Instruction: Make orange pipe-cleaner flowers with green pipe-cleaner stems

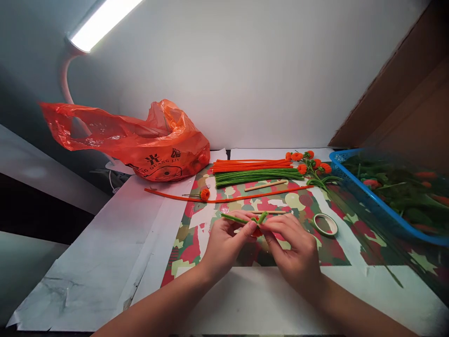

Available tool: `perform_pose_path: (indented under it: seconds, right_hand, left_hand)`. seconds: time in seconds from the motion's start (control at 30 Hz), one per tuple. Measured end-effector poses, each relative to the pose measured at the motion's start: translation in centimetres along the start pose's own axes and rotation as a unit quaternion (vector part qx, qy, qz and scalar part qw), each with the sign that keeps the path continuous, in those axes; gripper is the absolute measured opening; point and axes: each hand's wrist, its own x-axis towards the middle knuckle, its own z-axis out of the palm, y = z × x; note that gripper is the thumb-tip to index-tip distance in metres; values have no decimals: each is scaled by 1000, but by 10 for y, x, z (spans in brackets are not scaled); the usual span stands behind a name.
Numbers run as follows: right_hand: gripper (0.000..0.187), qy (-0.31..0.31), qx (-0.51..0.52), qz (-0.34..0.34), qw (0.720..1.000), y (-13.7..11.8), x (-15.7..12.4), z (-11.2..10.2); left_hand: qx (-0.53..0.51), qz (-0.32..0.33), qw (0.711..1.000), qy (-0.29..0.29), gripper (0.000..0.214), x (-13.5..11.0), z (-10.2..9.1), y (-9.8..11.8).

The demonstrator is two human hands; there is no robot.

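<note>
Head view: white-covered table [84,276] leaves elbow room left of the camouflage-patterned sheet [182,257] and in a strip before its front edge, while the orange plastic bag [168,157] bounds the back left and the blue plastic basket [375,199] bounds the right. Orange chenille-stem bundle [250,165] and green chenille-stem bundle [257,176] lie side by side toward the back, beyond the left hand [226,241] and right hand [296,245], with the tape roll [325,233] near the latter. Both hands are closed at the fingertips, pinching the small orange-and-green chenille piece [261,218] between them, above the sheet.
</note>
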Motion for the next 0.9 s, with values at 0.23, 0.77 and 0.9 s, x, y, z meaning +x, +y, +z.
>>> perform_pose_path:
  seconds: [0.23, 0.77, 0.9]
  right_hand:
    - [9, 6, 19, 73, 997, 0, 2, 0]
    - [21, -180, 534, 561, 606, 5, 13, -7]
    - [24, -161, 462, 511, 707, 3, 13, -6]
  left_hand:
    - [48, 45, 998, 23, 16, -4, 2, 4]
    - [305, 259, 915, 51, 14, -4, -3, -1]
    - [275, 202, 939, 38, 13, -2, -6, 1]
